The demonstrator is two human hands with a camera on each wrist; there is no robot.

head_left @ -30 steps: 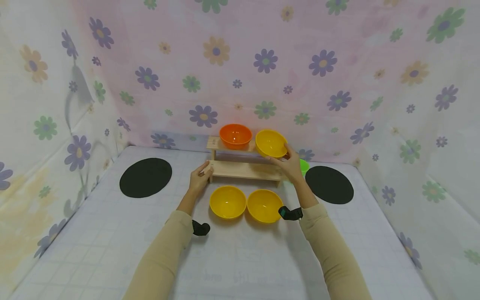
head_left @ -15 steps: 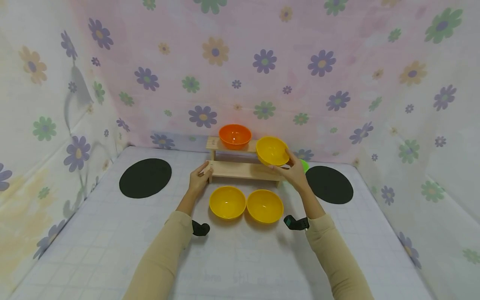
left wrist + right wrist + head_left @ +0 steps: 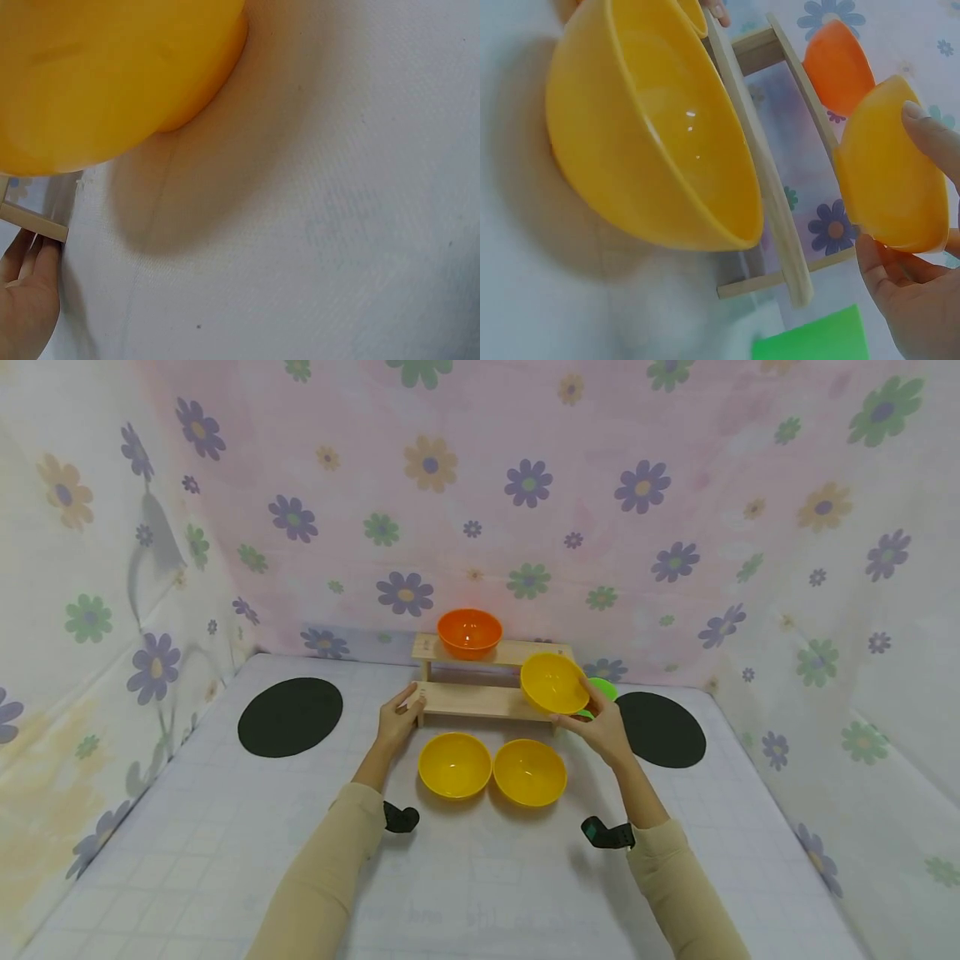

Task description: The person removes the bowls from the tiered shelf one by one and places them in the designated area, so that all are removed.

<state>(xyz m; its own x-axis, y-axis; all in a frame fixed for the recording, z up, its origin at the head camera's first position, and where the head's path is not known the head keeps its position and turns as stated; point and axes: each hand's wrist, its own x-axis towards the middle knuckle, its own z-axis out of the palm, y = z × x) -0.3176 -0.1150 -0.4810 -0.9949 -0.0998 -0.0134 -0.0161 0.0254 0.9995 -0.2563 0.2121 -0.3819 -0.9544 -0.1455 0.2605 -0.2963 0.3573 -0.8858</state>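
My right hand (image 3: 606, 733) grips a yellow bowl (image 3: 553, 683) by its right side and holds it in the air before the right end of a two-tier wooden rack (image 3: 472, 700). In the right wrist view, the thumb lies on that bowl's outside and the fingers are at its base. At the rack's left end, my left hand (image 3: 397, 717) holds the lower shelf. An orange bowl (image 3: 470, 635) sits on the upper shelf's left part. Two more yellow bowls, one left (image 3: 455, 766) and one right (image 3: 530, 773), stand side by side on the table before the rack.
Behind my right hand, a green object (image 3: 603, 687) is partly hidden beside the rack. Black round mats lie on the left (image 3: 290, 717) and right (image 3: 663, 729) of the white table (image 3: 480, 877). Flower-patterned cloth walls (image 3: 480, 485) enclose the back and sides.
My right hand has brought the yellow bowl down and toward me, slightly rightward, away from the upper shelf, whose right end now shows. The left hand stays on the rack.
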